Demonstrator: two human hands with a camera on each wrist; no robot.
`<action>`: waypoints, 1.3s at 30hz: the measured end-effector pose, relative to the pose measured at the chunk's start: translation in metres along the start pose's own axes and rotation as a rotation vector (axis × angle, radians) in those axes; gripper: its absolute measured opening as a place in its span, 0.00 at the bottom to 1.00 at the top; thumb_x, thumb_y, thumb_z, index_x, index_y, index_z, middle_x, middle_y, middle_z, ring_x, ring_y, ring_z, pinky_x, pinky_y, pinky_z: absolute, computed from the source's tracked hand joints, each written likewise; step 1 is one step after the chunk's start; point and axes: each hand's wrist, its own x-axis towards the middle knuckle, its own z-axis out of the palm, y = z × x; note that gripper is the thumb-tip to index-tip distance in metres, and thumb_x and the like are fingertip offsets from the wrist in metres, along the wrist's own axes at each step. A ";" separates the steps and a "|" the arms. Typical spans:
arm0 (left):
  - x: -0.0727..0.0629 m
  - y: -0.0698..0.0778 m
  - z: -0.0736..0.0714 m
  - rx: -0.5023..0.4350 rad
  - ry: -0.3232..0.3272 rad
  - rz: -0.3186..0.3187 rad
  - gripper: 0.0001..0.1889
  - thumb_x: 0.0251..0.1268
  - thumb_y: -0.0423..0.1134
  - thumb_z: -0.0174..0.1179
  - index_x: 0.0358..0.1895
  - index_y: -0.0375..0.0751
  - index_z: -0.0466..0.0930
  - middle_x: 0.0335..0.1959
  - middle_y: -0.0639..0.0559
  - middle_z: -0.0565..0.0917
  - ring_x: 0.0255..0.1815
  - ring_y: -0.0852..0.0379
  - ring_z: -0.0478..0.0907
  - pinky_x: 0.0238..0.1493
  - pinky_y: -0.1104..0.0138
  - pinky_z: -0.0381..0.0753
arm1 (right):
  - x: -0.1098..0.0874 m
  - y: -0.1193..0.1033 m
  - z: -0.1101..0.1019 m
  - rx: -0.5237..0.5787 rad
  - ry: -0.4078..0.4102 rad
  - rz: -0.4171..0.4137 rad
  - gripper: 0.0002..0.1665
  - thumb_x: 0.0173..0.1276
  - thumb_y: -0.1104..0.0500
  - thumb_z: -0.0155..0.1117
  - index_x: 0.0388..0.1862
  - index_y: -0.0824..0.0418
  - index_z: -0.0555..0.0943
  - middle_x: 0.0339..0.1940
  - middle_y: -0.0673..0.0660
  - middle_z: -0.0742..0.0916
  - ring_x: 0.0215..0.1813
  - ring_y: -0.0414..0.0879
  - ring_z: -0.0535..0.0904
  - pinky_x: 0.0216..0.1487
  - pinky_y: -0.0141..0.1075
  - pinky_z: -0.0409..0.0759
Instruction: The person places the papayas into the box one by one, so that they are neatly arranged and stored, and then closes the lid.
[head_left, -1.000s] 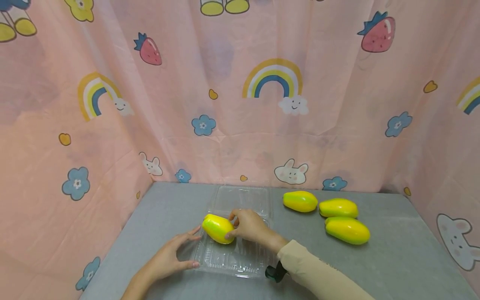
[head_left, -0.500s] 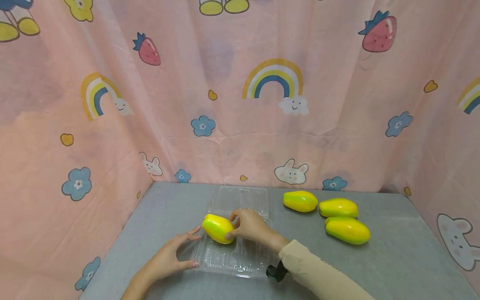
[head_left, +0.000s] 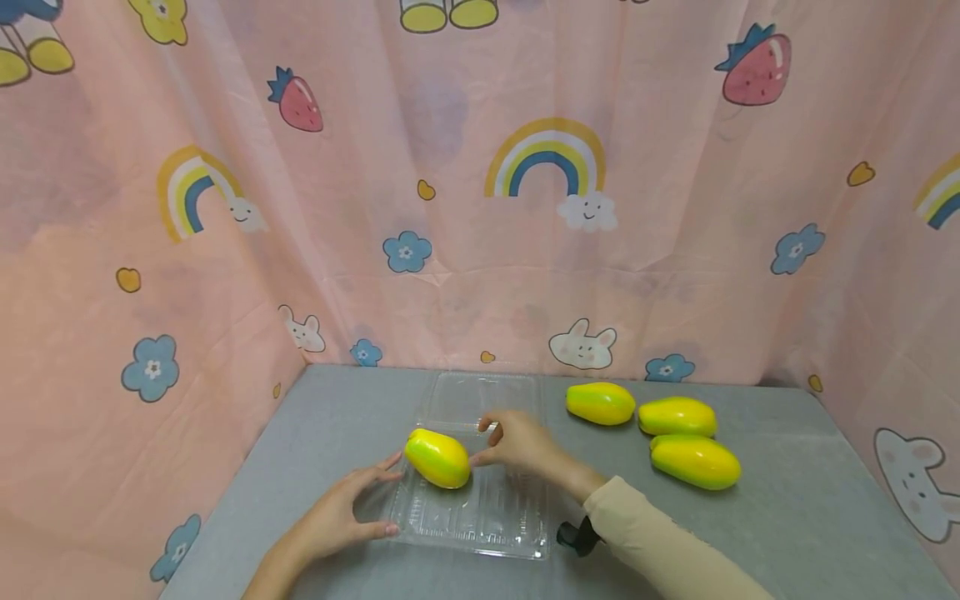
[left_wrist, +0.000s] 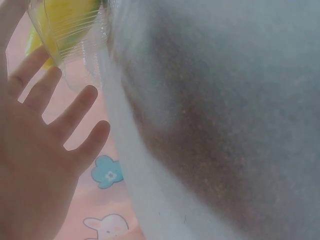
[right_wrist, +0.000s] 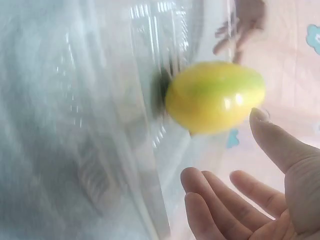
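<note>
A yellow-green papaya lies in the left half of a clear plastic clamshell box, whose lid is folded back toward the curtain. My left hand rests at the box's left edge, its fingers fairly straight and spread, thumb at the near corner. In the left wrist view, those fingertips overlap the clear wall with the papaya behind it. Just right of the fruit is my right hand, holding nothing. The right wrist view shows a gap between its loosely bent fingers and the papaya.
Three more papayas lie on the grey table at the back right: one papaya nearest the box, and a pair, one papaya behind the other papaya. A pink printed curtain encloses the table's back and sides.
My right hand has let go of the papaya and drawn back a little to the right. The papaya stays in the box. My left hand has not moved.
</note>
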 end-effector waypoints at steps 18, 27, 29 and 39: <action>-0.001 0.000 0.001 -0.013 -0.014 -0.012 0.39 0.48 0.60 0.73 0.66 0.57 0.74 0.79 0.61 0.61 0.77 0.43 0.63 0.72 0.36 0.63 | -0.025 0.058 -0.097 -0.090 0.147 -0.015 0.34 0.57 0.43 0.76 0.59 0.56 0.81 0.48 0.61 0.89 0.47 0.52 0.86 0.46 0.43 0.87; 0.000 0.001 0.000 -0.004 -0.011 -0.009 0.39 0.48 0.59 0.74 0.67 0.56 0.74 0.79 0.60 0.61 0.76 0.42 0.64 0.71 0.36 0.65 | -0.041 0.099 -0.128 -0.091 0.176 0.056 0.35 0.62 0.44 0.72 0.65 0.55 0.77 0.61 0.65 0.83 0.61 0.61 0.78 0.60 0.57 0.80; 0.000 0.001 0.000 0.001 -0.011 -0.011 0.39 0.48 0.59 0.74 0.67 0.56 0.74 0.79 0.60 0.61 0.76 0.42 0.64 0.71 0.36 0.65 | -0.044 0.107 -0.130 -0.100 0.191 0.052 0.35 0.63 0.44 0.71 0.66 0.55 0.76 0.63 0.65 0.82 0.63 0.64 0.76 0.62 0.60 0.77; 0.000 0.001 0.000 -0.023 -0.010 -0.026 0.39 0.48 0.58 0.74 0.67 0.57 0.74 0.79 0.61 0.62 0.76 0.42 0.63 0.72 0.36 0.64 | -0.043 0.132 -0.130 -0.173 0.188 0.041 0.40 0.62 0.45 0.72 0.69 0.58 0.72 0.66 0.67 0.79 0.66 0.67 0.73 0.62 0.65 0.74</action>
